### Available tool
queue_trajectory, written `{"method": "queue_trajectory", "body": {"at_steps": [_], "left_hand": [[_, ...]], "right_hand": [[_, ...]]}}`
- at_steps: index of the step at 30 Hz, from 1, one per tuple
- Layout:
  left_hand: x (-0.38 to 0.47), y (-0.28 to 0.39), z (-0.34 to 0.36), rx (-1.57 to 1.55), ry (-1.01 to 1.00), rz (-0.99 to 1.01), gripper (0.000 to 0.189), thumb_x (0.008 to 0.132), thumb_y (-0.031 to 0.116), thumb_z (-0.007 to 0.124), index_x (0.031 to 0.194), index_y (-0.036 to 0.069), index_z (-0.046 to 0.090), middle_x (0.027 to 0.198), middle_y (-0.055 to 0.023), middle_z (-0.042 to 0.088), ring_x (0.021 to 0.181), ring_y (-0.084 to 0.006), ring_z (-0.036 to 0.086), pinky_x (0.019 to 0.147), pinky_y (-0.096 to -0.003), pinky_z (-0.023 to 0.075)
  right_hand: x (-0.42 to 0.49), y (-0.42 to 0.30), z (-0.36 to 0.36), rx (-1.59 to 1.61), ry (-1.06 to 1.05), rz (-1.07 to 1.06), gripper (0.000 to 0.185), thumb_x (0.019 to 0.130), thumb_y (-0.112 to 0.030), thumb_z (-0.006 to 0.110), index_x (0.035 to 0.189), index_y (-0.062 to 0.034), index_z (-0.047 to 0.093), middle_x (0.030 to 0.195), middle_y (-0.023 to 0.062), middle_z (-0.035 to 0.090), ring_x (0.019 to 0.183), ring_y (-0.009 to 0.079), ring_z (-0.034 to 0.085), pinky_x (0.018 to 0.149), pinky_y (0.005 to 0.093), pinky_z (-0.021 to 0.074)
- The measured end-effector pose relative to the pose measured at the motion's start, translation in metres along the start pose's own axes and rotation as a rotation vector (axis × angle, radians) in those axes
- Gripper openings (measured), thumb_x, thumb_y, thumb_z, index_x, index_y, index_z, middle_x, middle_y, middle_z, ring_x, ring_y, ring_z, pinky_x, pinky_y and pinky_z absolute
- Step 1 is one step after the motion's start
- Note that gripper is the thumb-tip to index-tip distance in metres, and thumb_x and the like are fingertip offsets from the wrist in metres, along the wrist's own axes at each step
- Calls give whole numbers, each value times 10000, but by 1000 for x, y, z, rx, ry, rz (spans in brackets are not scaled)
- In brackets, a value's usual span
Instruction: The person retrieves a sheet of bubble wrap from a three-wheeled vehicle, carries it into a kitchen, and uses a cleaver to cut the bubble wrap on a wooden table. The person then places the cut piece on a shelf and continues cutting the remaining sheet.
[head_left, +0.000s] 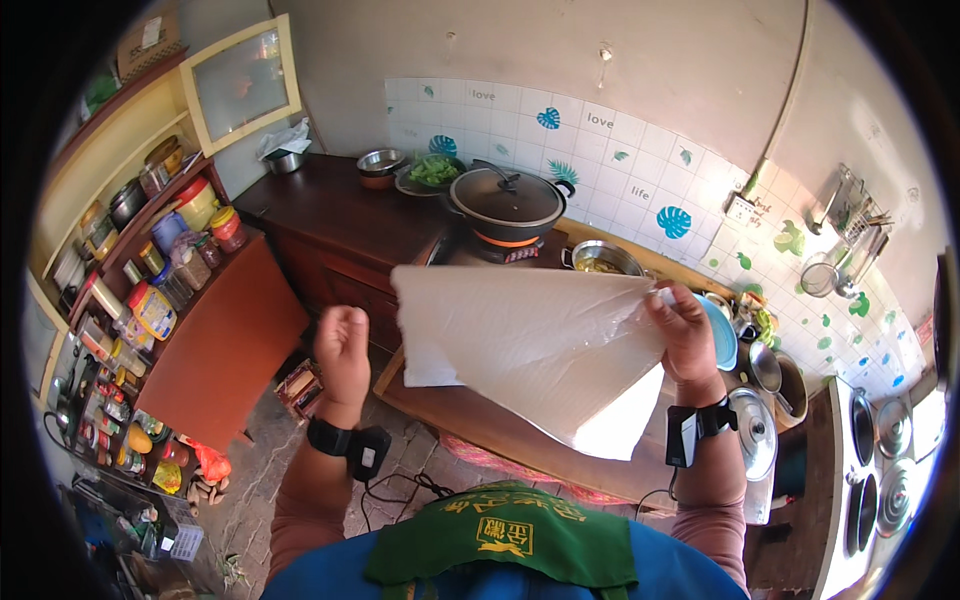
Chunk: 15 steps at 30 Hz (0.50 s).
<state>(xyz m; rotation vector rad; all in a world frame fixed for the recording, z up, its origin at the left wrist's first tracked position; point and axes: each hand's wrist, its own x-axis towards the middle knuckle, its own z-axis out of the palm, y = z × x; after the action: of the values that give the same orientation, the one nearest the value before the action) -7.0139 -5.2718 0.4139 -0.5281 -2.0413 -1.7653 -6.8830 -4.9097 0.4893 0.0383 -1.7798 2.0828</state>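
Observation:
A pale, thin sheet, perhaps a plastic bag or wrap (525, 330), spreads in the air over the brown table (525, 431). My right hand (679, 330) pinches its upper right corner between thumb and fingers. Off the sheet's left edge, apart from it, my left hand (345, 352) is raised with curled fingers; whether it holds anything is not visible. Behind the sheet stand a lidded black wok (506, 196) on a cooker and a metal pot with food (604, 257). Part of a light blue plate or basin (718, 332) shows behind my right hand.
Shelves with many jars (154, 307) run along the left, beside an orange-brown panel (232, 345). On the dark counter (337, 210) are bowls and leafy greens (433, 170). Metal lids (752, 431) and a ladle (766, 367) lie at the right. Cables hang near both wrists.

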Motion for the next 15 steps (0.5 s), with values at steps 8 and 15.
{"method": "queue_trajectory", "body": {"at_steps": [8, 15], "left_hand": [[-32, -38, 39, -950, -555, -474, 503, 968, 273, 504, 1393, 32, 385, 1347, -79, 511, 1214, -180, 493, 1017, -379, 388], [5, 18, 58, -1006, -118, -407, 244, 950, 171, 532, 1146, 35, 583, 1087, -70, 642, 974, -181, 622, 859, -352, 498]], "right_hand": [[23, -5, -2, 330, -185, -79, 186, 897, -57, 624, 1081, -82, 613, 962, 22, 655, 853, 148, 626, 760, 293, 512], [-12, 12, 47, -995, 174, -738, 784, 642, -16, 784, 1328, -4, 406, 1304, 234, 460, 1227, 401, 436, 1047, 442, 346]]}}
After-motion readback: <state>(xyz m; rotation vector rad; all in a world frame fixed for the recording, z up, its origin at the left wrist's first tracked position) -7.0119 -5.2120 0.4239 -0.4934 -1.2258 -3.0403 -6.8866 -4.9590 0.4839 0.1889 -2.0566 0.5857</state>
